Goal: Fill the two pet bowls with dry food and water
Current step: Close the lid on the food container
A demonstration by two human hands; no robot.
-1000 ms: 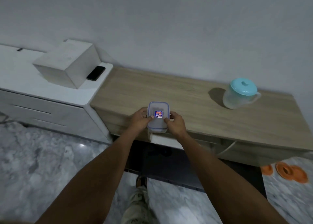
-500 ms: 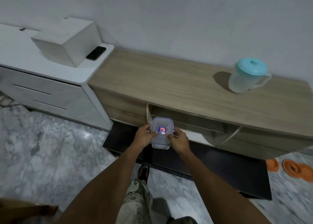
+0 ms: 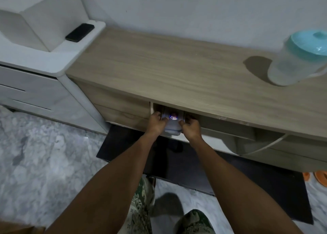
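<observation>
2 hands logged, both at the front of the wooden cabinet [image 3: 177,70]; I list outward from my viewpoint.

1. Patterned trousers [image 3: 141,198] and dark floor mat [image 3: 123,145], at the cabinet's foot.
2. Orange rims [image 3: 321,178], on the floor off the cabinet's right end, cut by the frame edge. I take them for the 2 pet bowls; whether they hold anything I cannot tell.
3. Left hand [image 3: 155,123] and right hand [image 3: 192,127], fingers curled round opposite sides of 1 clear container [image 3: 172,125] with a blue-and-red label. It sits half inside the open shelf just under the cabinet top, lid on. Contents unreadable; I judge it the dry-food tub.
4. Pitcher [image 3: 297,60], turquoise lid on, upright on the cabinet top toward its right end, well apart from both hands.
5. Black phone [image 3: 80,32] and white box [image 3: 44,16], on the white unit [image 3: 53,60] touching the cabinet's left end.

Status, my judgement: tub closed and at the shelf, pitcher unattended, no pour underway. Whether the tub is coming out or going back I cannot say, so the food fill is unconfirmed; water looks left to do.
</observation>
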